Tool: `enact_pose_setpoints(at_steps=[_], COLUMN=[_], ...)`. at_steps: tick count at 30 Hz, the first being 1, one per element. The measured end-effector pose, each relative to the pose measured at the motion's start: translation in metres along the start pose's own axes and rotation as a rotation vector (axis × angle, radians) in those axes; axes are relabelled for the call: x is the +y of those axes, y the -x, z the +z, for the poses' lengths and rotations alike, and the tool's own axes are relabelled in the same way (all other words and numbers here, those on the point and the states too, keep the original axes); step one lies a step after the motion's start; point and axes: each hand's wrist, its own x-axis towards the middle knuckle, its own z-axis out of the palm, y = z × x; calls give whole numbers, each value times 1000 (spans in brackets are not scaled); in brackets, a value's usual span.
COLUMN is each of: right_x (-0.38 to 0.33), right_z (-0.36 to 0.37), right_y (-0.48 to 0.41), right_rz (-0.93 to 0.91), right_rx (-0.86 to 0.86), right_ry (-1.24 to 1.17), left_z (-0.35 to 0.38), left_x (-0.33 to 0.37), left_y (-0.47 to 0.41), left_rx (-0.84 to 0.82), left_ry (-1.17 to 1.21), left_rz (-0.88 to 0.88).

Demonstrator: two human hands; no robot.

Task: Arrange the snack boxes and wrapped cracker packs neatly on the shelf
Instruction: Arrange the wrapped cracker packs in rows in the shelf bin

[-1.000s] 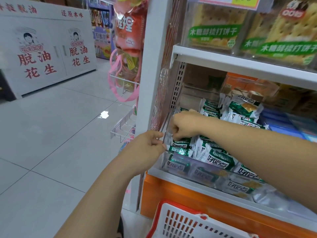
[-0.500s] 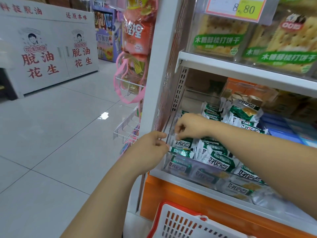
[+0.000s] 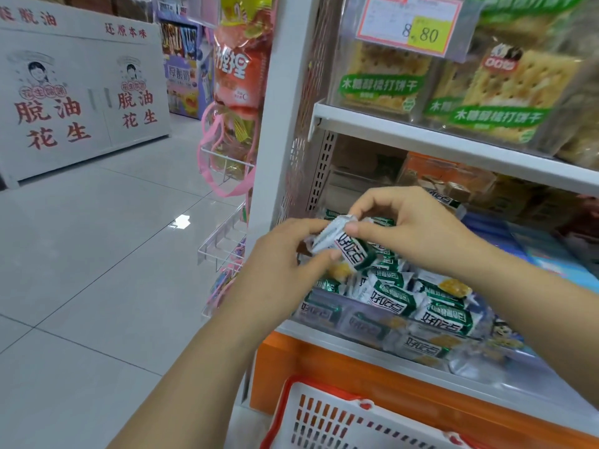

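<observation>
Here, at the end of a white store shelf (image 3: pixel 453 147), a person tidies stock. On the tier above, big clear bags of soda crackers (image 3: pixel 385 79) stand behind a price card (image 3: pixel 418 27). On the tier in hand, a clear-fronted bin (image 3: pixel 356 322) holds a loose heap of green-and-white wrapped cracker packs (image 3: pixel 398 299). They lie at every angle, some against the bin's front wall. An orange snack box (image 3: pixel 444 176) sits behind them.

Below, the rim of a red-and-white basket (image 3: pixel 340 419) shows; what it holds is out of view.

Both hands are clamped on one pack. The left hand (image 3: pixel 278 260) pinches its crimped end and the right hand (image 3: pixel 418 228) its upper edge, fingers curled. The held pack (image 3: pixel 346 246) hangs just above the heap, at the bin's left end.

Done well, this step likely means turning the label forward, squaring the pack to the front wall and laying it flat in a row. Dropping it on the pile would undo that, and a light touch should spare the crackers.
</observation>
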Motion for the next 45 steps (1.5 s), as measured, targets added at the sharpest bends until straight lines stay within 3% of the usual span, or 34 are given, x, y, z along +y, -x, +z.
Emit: enact_pose_setpoints(at_steps=[6, 14, 18, 23, 30, 36, 41, 45], right_x=[-5, 1, -5, -8, -15, -22, -11, -4], right_z=[4, 3, 4, 13, 21, 24, 16, 18], right_y=[37, 62, 64, 66, 61, 58, 48, 43], right_rz=[122, 220, 173, 198, 152, 146, 391, 522], right_rx=[87, 181, 213, 374, 490, 448, 470, 403], right_ry=[-227, -186, -85, -321, -277, -235, -392, -835], left_z=[1, 5, 8, 8, 12, 15, 9, 10], left_x=[8, 10, 10, 7, 12, 14, 12, 9], left_y=[1, 0, -3, -6, -5, -4, -2, -1], left_rx=[-93, -209, -145, -43, -16, 2, -163, -181], left_ry=[245, 478, 544, 700, 925, 828, 793, 860], left_rz=[-51, -141, -148, -219, -338, -398, -495, -586])
